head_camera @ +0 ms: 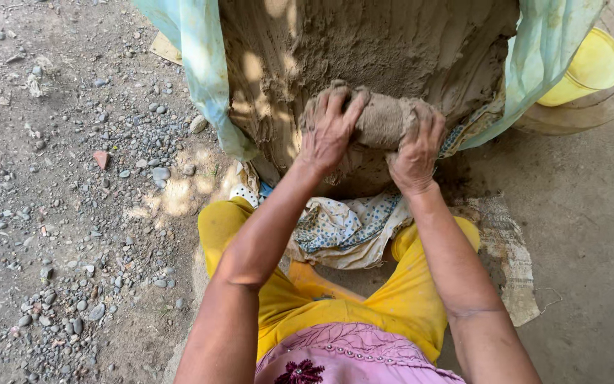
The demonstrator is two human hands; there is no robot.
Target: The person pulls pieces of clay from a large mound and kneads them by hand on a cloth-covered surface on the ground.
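Observation:
A thick roll of wet brown clay (381, 119) is pressed between both my hands. My left hand (327, 131) wraps its left end, fingers curled over the top. My right hand (417, 149) grips its right end. Both hands are smeared with mud. Right behind the roll rises a big mound of the same clay (364, 50), its face scored with finger marks. I am squatting, my knees in yellow trousers (399, 299) below the hands.
A pale green cloth (204, 64) drapes both sides of the mound. A white dotted cloth (342, 227) lies between my knees. A yellow basin (591, 67) stands at the upper right. Pebbly ground (72, 213) spreads left; a woven sack (509, 249) lies right.

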